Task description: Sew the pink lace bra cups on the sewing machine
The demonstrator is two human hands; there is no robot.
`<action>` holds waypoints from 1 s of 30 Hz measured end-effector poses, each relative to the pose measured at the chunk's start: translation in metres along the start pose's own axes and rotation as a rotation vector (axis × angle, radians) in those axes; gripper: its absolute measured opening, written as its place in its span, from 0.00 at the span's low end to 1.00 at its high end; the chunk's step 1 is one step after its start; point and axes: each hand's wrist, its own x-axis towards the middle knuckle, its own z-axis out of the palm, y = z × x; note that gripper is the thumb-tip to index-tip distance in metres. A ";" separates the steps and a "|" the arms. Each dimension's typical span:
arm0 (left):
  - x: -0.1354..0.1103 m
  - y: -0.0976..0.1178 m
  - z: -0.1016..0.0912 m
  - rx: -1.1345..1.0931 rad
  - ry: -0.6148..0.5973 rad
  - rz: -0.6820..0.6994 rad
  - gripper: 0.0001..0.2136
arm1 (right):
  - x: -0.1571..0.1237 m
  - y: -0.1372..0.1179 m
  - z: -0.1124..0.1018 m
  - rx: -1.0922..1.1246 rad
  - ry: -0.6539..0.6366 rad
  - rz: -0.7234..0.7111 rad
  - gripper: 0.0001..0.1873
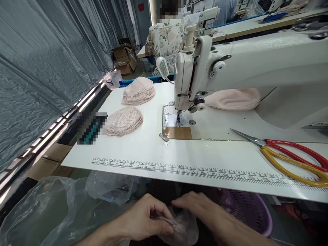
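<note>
Left grip (145,218) pinches sheer fabric (187,230), right grip (196,206) unclear, near a purple basket (266,220) with indistinct contents.

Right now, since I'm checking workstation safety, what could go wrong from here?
The scissors reach close to the front edge of the table, so a bump might knock them off. The sheer fabric pinched in the left hand is off the table and could slip and fall.

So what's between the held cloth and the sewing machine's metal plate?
In the head view: part of the right hand, a dark gap, then the white table with its printed ruler, and a brown patch before the metal plate.
</note>
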 end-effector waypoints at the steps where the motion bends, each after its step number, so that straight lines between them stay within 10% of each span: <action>1: -0.003 -0.001 -0.002 -0.020 0.017 -0.005 0.11 | 0.011 -0.004 0.005 0.069 -0.101 0.061 0.34; 5: -0.015 -0.012 -0.010 -0.145 0.113 -0.011 0.20 | 0.034 0.001 0.022 0.240 -0.223 0.303 0.21; 12: -0.018 -0.019 -0.016 -0.226 0.105 -0.053 0.22 | 0.034 0.003 0.026 0.303 -0.198 0.284 0.03; 30: -0.015 -0.010 -0.017 -0.059 0.047 -0.119 0.16 | 0.035 0.005 0.013 0.250 -0.245 0.118 0.06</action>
